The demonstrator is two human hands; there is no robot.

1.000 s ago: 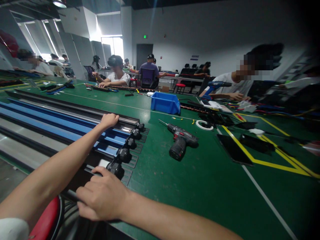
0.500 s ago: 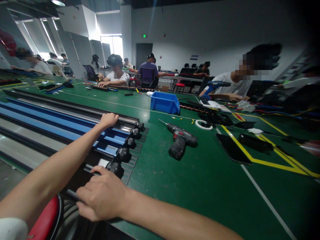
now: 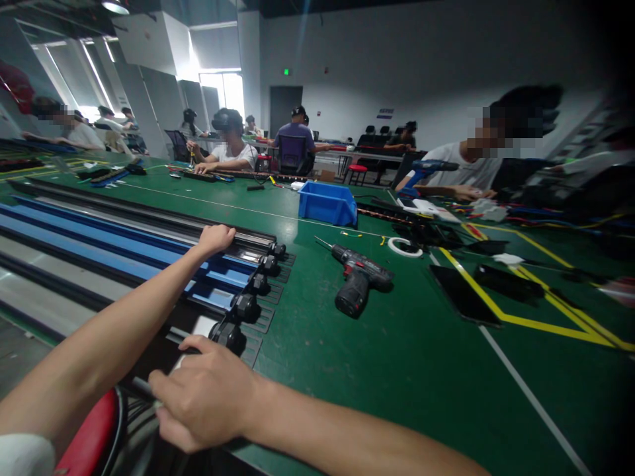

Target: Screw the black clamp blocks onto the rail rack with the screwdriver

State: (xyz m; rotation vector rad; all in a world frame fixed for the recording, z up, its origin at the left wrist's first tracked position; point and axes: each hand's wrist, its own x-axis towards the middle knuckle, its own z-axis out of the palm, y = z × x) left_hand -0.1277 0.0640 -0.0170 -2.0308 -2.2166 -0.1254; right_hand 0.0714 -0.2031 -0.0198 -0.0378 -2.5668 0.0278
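Several long metal profiles [image 3: 124, 250] with black edges and blue or silvery faces lie side by side at the left. Black cable glands [image 3: 247, 307] stick out of their right ends, above flat slotted brackets [image 3: 258, 319]. My left hand [image 3: 217, 238] is closed over the far profiles near that end, its fingertips hidden behind the edge. My right hand [image 3: 203, 390] is bent round the end of the nearest profile at the table edge, thumb side toward me. What lies under its fingers is partly hidden. A black cordless drill [image 3: 361, 277] with a long bit rests right of the profiles.
A blue bin [image 3: 327, 203], a white ring [image 3: 404, 247] and a black flat panel [image 3: 464, 294] sit on the green table [image 3: 377, 383]. Co-workers [image 3: 233, 149] sit across it and at the right. A red stool [image 3: 89, 430] stands below my left arm.
My right hand has shifted slightly down at the profile's end; its fingers have moved a little. My left hand stays put. A co-worker opposite has raised one hand.
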